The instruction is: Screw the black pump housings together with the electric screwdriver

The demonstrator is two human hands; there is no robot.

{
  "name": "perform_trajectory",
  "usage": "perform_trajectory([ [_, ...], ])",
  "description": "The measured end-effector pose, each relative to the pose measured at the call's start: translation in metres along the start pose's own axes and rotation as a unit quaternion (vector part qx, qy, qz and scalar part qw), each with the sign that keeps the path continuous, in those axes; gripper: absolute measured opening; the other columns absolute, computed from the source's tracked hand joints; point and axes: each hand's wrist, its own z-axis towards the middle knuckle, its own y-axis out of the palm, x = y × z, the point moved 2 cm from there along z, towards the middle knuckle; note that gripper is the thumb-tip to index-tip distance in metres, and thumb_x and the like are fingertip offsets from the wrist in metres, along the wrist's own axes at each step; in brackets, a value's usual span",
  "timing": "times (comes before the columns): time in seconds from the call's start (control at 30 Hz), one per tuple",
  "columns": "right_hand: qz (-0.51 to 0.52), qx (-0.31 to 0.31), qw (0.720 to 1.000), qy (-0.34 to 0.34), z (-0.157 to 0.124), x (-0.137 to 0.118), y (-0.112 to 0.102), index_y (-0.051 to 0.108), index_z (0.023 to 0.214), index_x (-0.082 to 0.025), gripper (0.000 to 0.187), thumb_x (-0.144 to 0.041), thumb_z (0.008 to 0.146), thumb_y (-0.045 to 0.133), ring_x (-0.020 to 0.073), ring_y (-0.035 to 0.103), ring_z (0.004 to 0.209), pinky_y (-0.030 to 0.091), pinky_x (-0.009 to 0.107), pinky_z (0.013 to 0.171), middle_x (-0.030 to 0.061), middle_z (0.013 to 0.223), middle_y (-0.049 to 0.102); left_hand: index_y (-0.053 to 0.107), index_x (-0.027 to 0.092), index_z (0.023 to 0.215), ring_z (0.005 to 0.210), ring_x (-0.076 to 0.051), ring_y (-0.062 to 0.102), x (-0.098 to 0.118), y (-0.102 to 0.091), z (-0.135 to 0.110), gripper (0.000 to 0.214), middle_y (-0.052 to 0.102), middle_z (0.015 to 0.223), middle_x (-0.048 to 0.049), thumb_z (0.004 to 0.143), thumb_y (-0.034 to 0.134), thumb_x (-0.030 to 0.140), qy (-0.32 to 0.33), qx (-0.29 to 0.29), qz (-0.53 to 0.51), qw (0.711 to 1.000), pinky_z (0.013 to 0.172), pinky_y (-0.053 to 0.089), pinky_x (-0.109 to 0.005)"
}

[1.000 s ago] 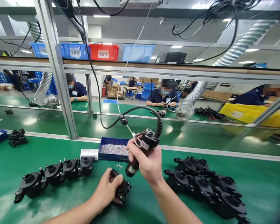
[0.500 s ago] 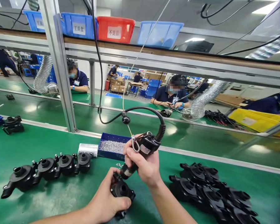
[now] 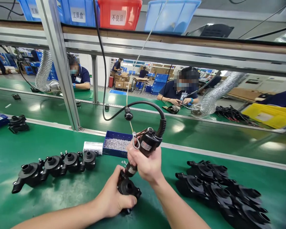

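My left hand (image 3: 113,198) is closed round a black pump housing (image 3: 129,188) that rests on the green mat near the front middle. My right hand (image 3: 145,163) grips a black electric screwdriver (image 3: 146,144), which hangs from a cable and a white cord. Its tip points down and meets the top of the housing. A blue tray of small silver screws (image 3: 116,145) sits just behind my hands, with a few loose screws on the mat before it.
A row of black housings (image 3: 54,165) lies to the left; a pile of several more (image 3: 219,190) lies to the right. An aluminium post (image 3: 61,70) stands at back left. Other people work at the benches beyond. Blue and red bins sit on the upper shelf.
The screwdriver has come down until its tip meets the housing. My left hand has pulled the housing slightly nearer and holds it tighter. The camera has tilted down.
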Motion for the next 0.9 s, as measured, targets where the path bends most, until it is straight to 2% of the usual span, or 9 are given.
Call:
perform_trajectory([
  [0.23,-0.065,0.045,0.997,-0.019,-0.008,-0.001,0.009,0.056,0.087,-0.021,0.026,-0.035,0.086,0.078,0.0094,0.045,0.050,0.041,0.025,0.045,-0.0033,0.069,0.054,0.047,0.021,0.105,0.081,-0.015,0.050,-0.005,0.001,0.001,0.050,0.057,0.092,0.0023,0.065,0.076,0.017,0.036,-0.010,-0.021,0.999,0.070,0.040,-0.026],
  [0.37,-0.108,0.048,0.991,-0.058,-0.009,-0.004,0.018,0.056,0.087,-0.021,0.020,-0.029,0.085,0.074,0.0105,0.050,0.056,0.045,0.025,0.052,-0.0026,0.073,0.056,0.046,0.022,0.117,0.088,-0.018,0.056,-0.015,0.003,0.001,0.061,0.059,0.096,0.0008,0.067,0.081,0.023,0.050,-0.003,-0.030,0.998,0.077,0.044,-0.029],
  [0.43,-0.117,0.044,0.990,-0.057,-0.007,-0.004,0.018,0.055,0.089,-0.022,0.021,-0.031,0.085,0.073,0.0104,0.050,0.054,0.045,0.025,0.051,-0.0038,0.073,0.055,0.044,0.022,0.118,0.083,-0.017,0.056,-0.020,0.006,0.000,0.060,0.057,0.093,0.0019,0.071,0.080,0.029,0.041,-0.004,-0.015,0.999,0.073,0.045,-0.028],
  [0.57,-0.205,0.062,0.976,-0.037,0.009,-0.007,-0.004,0.049,0.099,-0.023,0.029,-0.046,0.090,0.064,0.0113,0.050,0.046,0.046,0.028,0.047,-0.0043,0.073,0.057,0.041,0.023,0.112,0.075,-0.016,0.053,-0.018,0.003,-0.001,0.043,0.054,0.089,0.0028,0.084,0.070,0.038,0.003,0.021,0.088,0.996,0.068,0.044,-0.029],
  [0.67,-0.284,0.108,0.951,-0.064,0.027,-0.010,-0.038,0.051,0.096,-0.023,0.029,-0.048,0.089,0.064,0.0138,0.053,0.054,0.047,0.028,0.054,-0.0026,0.076,0.058,0.045,0.023,0.102,0.089,-0.021,0.052,-0.006,-0.015,0.005,0.057,0.058,0.099,-0.0014,0.068,0.085,0.043,0.042,0.038,0.240,0.969,0.077,0.043,-0.030],
  [0.7,-0.307,0.118,0.942,-0.071,0.033,-0.010,-0.049,0.053,0.093,-0.023,0.026,-0.046,0.088,0.066,0.0149,0.053,0.058,0.045,0.028,0.057,-0.0027,0.075,0.057,0.046,0.023,0.096,0.092,-0.022,0.052,-0.001,-0.022,0.008,0.065,0.059,0.104,-0.0027,0.056,0.092,0.047,0.068,0.019,0.281,0.957,0.078,0.042,-0.030],
  [0.77,-0.361,0.127,0.921,-0.072,0.043,-0.006,-0.071,0.057,0.087,-0.024,0.020,-0.039,0.084,0.068,0.0166,0.051,0.063,0.041,0.028,0.060,-0.0032,0.071,0.056,0.045,0.023,0.078,0.088,-0.021,0.051,0.004,-0.035,0.016,0.077,0.060,0.106,-0.0034,0.034,0.098,0.058,0.116,-0.065,0.332,0.934,0.073,0.040,-0.028],
  [0.83,-0.409,0.127,0.902,-0.057,0.051,0.004,-0.089,0.060,0.084,-0.024,0.014,-0.035,0.082,0.068,0.0173,0.049,0.061,0.038,0.027,0.059,-0.0036,0.067,0.057,0.037,0.022,0.059,0.073,-0.017,0.047,0.005,-0.043,0.022,0.082,0.059,0.086,-0.0010,0.028,0.094,0.072,0.141,-0.168,0.358,0.908,0.064,0.035,-0.027],
  [0.9,-0.445,0.122,0.886,-0.041,0.056,0.014,-0.100,0.061,0.084,-0.024,0.011,-0.034,0.082,0.067,0.0181,0.050,0.059,0.037,0.027,0.058,-0.0033,0.066,0.058,0.033,0.022,0.052,0.066,-0.015,0.043,0.004,-0.049,0.026,0.084,0.051,0.068,0.0023,0.031,0.091,0.079,0.152,-0.199,0.378,0.891,0.061,0.033,-0.026],
])
